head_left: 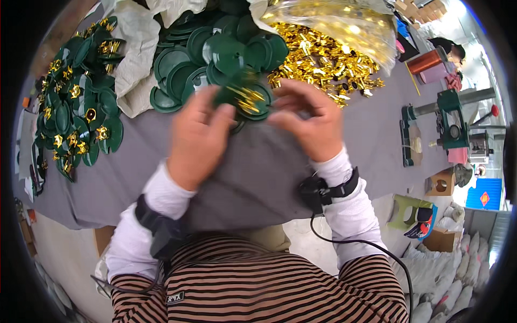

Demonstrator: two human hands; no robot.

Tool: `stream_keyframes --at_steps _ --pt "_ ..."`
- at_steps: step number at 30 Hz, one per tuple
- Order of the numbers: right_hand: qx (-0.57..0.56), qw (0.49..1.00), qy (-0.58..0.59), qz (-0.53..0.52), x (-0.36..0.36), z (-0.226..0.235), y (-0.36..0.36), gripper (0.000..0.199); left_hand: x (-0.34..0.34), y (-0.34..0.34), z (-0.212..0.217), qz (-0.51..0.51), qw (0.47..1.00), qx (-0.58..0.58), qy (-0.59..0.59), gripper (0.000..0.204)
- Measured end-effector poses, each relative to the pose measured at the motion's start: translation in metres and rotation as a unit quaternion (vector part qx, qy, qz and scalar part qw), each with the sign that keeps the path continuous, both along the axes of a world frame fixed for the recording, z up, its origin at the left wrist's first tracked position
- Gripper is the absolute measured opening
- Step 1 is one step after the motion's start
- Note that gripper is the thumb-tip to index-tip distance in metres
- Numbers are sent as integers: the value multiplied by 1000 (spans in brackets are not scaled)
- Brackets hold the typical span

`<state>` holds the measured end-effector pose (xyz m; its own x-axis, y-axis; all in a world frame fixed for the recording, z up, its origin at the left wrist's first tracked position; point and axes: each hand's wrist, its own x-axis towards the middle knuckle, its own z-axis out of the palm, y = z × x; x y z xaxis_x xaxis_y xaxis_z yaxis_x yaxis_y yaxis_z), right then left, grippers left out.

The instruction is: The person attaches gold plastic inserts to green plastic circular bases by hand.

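My left hand (198, 137) grips a round dark green plastic disc by its edge, and a shiny gold pronged piece (245, 99) shows on that disc, smeared by motion. To its right, my right hand (312, 119) hovers with thumb and fingers apart, seemingly holding nothing. Just beyond both hands lies a heap of plain green discs (186, 62). Behind my right hand is a pile of loose gold pieces (323, 59), partly under clear plastic. At the far left, green discs with gold pieces on them (75, 102) are piled up.
A grey cloth (366, 129) covers the table. Pale woven sacking (134, 48) separates the two green heaps. A green hand press (452, 121) stands at the right edge. Beyond it sits a person (458, 51). A green stool (404, 212) and white sacks (436, 274) are on the floor at right.
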<state>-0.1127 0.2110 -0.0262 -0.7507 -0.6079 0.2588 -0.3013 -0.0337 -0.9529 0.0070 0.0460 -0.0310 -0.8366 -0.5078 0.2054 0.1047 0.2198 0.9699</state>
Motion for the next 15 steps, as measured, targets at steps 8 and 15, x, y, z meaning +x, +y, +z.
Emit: stream_keyframes --at_steps 8,15 --pt "310 880 291 -209 -51 0 54 42 42 -254 105 285 867 -408 -3 46" --pt "271 916 275 -106 -32 -16 43 35 14 -50 59 62 964 -237 -106 22"
